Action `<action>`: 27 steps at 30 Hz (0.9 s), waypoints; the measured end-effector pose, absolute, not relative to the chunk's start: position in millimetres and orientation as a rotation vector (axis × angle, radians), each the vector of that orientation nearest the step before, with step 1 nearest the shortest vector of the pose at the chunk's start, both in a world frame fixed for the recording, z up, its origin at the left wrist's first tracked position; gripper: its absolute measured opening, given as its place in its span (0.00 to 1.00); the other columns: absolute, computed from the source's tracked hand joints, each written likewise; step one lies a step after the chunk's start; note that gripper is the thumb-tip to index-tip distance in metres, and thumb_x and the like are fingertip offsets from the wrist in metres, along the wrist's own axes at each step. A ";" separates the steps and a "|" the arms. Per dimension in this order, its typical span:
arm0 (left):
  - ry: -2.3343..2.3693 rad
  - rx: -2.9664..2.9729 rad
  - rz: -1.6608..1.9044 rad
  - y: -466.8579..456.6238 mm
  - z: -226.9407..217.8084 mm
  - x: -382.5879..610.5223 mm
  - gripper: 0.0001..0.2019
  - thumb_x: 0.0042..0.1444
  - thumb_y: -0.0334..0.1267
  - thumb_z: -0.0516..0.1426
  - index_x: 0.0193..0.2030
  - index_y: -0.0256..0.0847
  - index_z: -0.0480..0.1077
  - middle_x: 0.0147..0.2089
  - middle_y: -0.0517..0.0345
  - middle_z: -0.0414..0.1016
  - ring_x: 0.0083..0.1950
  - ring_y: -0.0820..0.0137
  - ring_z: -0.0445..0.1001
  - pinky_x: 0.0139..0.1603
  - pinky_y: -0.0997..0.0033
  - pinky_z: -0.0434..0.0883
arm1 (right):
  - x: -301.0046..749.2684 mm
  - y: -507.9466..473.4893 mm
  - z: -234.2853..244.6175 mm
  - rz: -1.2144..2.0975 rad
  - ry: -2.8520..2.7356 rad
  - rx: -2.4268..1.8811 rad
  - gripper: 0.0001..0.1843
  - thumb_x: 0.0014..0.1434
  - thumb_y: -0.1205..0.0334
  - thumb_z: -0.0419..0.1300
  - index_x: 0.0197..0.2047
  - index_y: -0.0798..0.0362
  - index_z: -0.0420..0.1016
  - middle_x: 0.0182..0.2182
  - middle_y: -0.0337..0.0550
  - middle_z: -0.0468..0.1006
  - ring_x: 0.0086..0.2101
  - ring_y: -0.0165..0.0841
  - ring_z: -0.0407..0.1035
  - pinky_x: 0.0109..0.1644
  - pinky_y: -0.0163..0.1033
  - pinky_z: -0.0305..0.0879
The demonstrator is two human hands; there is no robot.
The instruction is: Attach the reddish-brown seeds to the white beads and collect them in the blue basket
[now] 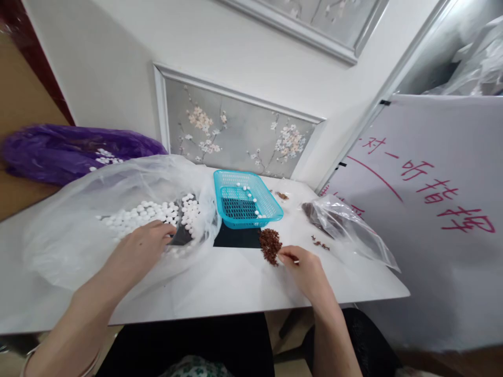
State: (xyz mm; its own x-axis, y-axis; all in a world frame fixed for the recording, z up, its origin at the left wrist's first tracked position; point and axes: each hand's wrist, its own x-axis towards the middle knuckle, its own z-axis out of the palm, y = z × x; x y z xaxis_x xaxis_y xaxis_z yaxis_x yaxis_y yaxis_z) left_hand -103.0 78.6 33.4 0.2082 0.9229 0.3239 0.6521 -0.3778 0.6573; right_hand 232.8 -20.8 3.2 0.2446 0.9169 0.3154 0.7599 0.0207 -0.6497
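My left hand [151, 238] is at the mouth of a clear plastic bag [70, 230], its fingers drawn together beside many small white balls [145, 212]. Whatever those fingertips may hold is hidden. At the right edge of a pile of small reddish-brown pieces [270, 243], my right hand [301, 262] makes a pinch with thumb and forefinger. Anything in that pinch is too small to make out. Behind the pile stands a turquoise plastic basket [271, 212] with several white balls inside, partly over a flat black sheet [238, 238].
A purple bag [47, 152] with more white balls lies at the back left of the white table [220, 283]. On the right are a clear bag with brown contents [334, 217] and a few loose brown pieces [320, 243]. A framed picture [239, 125] stands behind; a whiteboard [428, 251] stands right.
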 end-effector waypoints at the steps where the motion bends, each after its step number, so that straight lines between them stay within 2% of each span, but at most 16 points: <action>1: 1.464 2.132 1.029 75.1 38.0 -98.8 0.05 0.48 0.35 0.58 0.30 0.45 0.76 0.36 0.54 0.77 0.37 0.60 0.71 0.41 0.66 0.61 | 234.0 -24.8 -2.1 0.264 -1.545 -1.778 0.09 0.52 0.64 0.56 0.28 0.51 0.78 0.27 0.42 0.81 0.28 0.36 0.73 0.34 0.39 0.67; 3: 1.441 2.090 1.129 63.1 46.6 -87.2 0.05 0.51 0.37 0.58 0.33 0.45 0.75 0.39 0.55 0.77 0.39 0.62 0.71 0.42 0.69 0.62 | 234.4 -29.2 -10.4 0.261 -1.544 -1.782 0.08 0.52 0.64 0.57 0.29 0.51 0.78 0.28 0.42 0.80 0.28 0.36 0.73 0.34 0.39 0.67; 5: 1.333 1.843 1.197 45.7 50.3 -72.1 0.06 0.49 0.39 0.61 0.35 0.45 0.75 0.37 0.57 0.77 0.38 0.65 0.71 0.40 0.72 0.63 | 233.1 -30.5 -15.0 0.262 -1.551 -1.772 0.08 0.52 0.64 0.57 0.28 0.51 0.78 0.28 0.42 0.79 0.28 0.36 0.72 0.34 0.39 0.67; 9: 0.964 1.130 0.993 11.6 38.6 -39.5 0.11 0.48 0.39 0.64 0.39 0.42 0.76 0.32 0.59 0.74 0.34 0.73 0.70 0.38 0.79 0.67 | 228.8 -31.3 -16.7 0.264 -1.560 -1.752 0.08 0.53 0.64 0.56 0.26 0.50 0.76 0.26 0.40 0.77 0.26 0.34 0.69 0.33 0.38 0.65; 13: 0.669 0.671 0.854 -1.1 21.8 -18.9 0.09 0.52 0.36 0.62 0.41 0.39 0.75 0.34 0.60 0.71 0.31 0.81 0.68 0.36 0.84 0.69 | 218.6 -36.2 -13.1 0.267 -1.542 -1.743 0.08 0.56 0.63 0.54 0.29 0.51 0.73 0.29 0.41 0.75 0.28 0.34 0.68 0.33 0.38 0.64; 19: 0.511 0.467 0.834 3.7 13.8 -12.8 0.03 0.56 0.34 0.58 0.37 0.37 0.72 0.32 0.59 0.69 0.28 0.83 0.69 0.32 0.86 0.71 | 176.5 -47.6 5.4 0.654 -1.380 -1.487 0.06 0.60 0.61 0.54 0.32 0.52 0.69 0.24 0.36 0.71 0.27 0.31 0.67 0.33 0.35 0.64; 23: 0.488 0.483 0.860 3.8 10.7 -13.7 0.03 0.54 0.32 0.61 0.35 0.34 0.74 0.32 0.60 0.69 0.30 0.83 0.70 0.35 0.87 0.71 | 150.1 -52.1 20.7 0.867 -1.290 -1.255 0.05 0.60 0.61 0.56 0.33 0.53 0.68 0.24 0.37 0.72 0.26 0.29 0.68 0.33 0.35 0.66; 27: 0.538 0.499 0.873 1.0 5.7 -14.9 0.07 0.49 0.31 0.64 0.37 0.35 0.76 0.36 0.58 0.73 0.34 0.81 0.72 0.39 0.86 0.72 | 136.3 -53.3 25.1 0.940 -1.242 -1.152 0.06 0.61 0.62 0.56 0.33 0.53 0.70 0.23 0.37 0.72 0.26 0.29 0.68 0.34 0.35 0.67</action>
